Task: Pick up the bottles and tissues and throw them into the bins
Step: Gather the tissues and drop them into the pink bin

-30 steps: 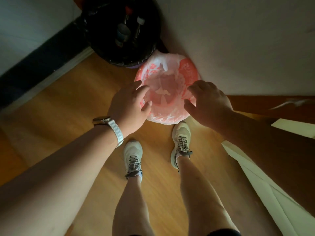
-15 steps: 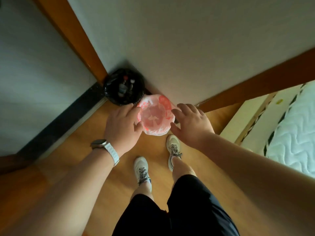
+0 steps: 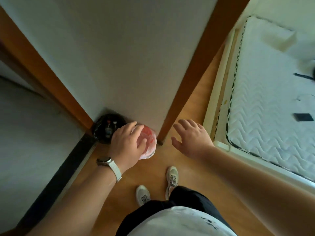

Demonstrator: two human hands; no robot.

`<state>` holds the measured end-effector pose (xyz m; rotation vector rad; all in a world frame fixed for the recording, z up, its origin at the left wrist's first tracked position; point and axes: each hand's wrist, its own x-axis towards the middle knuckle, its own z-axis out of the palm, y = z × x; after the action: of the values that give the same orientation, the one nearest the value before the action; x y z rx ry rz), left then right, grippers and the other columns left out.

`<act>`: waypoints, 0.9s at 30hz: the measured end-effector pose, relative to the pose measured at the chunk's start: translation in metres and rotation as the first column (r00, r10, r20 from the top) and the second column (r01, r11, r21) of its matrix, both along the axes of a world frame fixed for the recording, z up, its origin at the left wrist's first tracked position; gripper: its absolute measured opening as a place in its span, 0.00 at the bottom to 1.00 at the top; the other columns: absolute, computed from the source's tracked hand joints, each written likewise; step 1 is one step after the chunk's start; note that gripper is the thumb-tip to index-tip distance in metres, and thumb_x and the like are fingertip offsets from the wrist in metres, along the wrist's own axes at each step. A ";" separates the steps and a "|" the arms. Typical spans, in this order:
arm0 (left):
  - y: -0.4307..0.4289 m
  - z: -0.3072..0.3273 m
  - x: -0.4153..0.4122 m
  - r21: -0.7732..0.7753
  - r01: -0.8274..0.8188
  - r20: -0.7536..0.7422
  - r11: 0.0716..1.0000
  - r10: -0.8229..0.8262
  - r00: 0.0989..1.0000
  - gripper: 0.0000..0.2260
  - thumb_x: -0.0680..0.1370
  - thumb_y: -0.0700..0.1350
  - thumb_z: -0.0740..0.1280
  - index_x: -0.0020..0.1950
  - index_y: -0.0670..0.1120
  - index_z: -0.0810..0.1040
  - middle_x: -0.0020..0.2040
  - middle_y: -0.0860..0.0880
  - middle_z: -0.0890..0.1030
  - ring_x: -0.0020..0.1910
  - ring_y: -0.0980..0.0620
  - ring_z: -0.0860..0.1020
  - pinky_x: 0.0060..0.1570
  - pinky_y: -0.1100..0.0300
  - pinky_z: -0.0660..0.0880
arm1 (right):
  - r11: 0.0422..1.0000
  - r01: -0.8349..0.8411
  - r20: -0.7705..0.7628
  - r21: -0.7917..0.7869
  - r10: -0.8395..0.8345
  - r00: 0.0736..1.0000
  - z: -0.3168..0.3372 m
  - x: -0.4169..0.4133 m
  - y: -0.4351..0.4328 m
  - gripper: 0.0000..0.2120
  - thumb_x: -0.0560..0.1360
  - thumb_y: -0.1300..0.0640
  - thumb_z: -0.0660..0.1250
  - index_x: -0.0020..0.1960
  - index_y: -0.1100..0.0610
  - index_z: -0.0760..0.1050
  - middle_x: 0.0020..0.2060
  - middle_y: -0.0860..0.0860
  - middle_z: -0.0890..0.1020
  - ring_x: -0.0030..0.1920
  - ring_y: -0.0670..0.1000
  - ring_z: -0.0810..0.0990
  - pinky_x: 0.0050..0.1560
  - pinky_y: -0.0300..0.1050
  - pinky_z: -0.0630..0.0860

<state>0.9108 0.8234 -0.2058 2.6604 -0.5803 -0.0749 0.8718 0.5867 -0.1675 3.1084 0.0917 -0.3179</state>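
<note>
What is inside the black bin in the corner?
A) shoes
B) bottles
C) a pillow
B: the capped tops of bottles stick up inside the black bin.

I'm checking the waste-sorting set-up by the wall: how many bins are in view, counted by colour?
Black bin: 1
Pink-bagged bin: 1
Total: 2
</note>
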 end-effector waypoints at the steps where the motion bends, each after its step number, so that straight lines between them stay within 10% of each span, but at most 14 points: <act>1: -0.007 0.005 -0.001 -0.008 0.023 0.011 1.000 -0.023 1.000 0.22 0.76 0.55 0.58 0.65 0.46 0.75 0.66 0.44 0.75 0.63 0.43 0.73 0.62 0.46 0.70 | 1.000 0.023 0.010 -0.006 -0.023 1.000 0.006 -0.007 -0.008 0.22 0.78 0.39 0.54 0.68 0.48 0.68 0.65 0.48 0.72 0.67 0.53 0.68 0.65 0.50 0.66; 12: -0.124 0.045 -0.036 -0.019 0.327 0.114 0.945 -0.323 0.939 0.24 0.75 0.57 0.56 0.66 0.49 0.75 0.66 0.46 0.75 0.64 0.44 0.73 0.62 0.47 0.70 | 0.946 0.323 0.084 -0.015 -0.321 0.944 0.051 -0.124 -0.106 0.23 0.78 0.38 0.53 0.67 0.49 0.68 0.65 0.48 0.71 0.68 0.53 0.67 0.66 0.49 0.64; 27: -0.334 0.086 -0.278 0.068 0.770 0.213 0.635 -0.763 0.610 0.22 0.75 0.57 0.59 0.66 0.49 0.75 0.65 0.46 0.75 0.64 0.44 0.72 0.65 0.44 0.67 | 0.717 0.696 0.238 0.037 -0.683 0.691 0.086 -0.449 -0.215 0.26 0.74 0.39 0.53 0.65 0.52 0.72 0.64 0.52 0.75 0.65 0.56 0.72 0.63 0.53 0.69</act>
<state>0.6324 0.4896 -0.1197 2.1869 -1.7616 -0.0082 0.4223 0.3714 -0.0819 2.9419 -1.0985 0.0633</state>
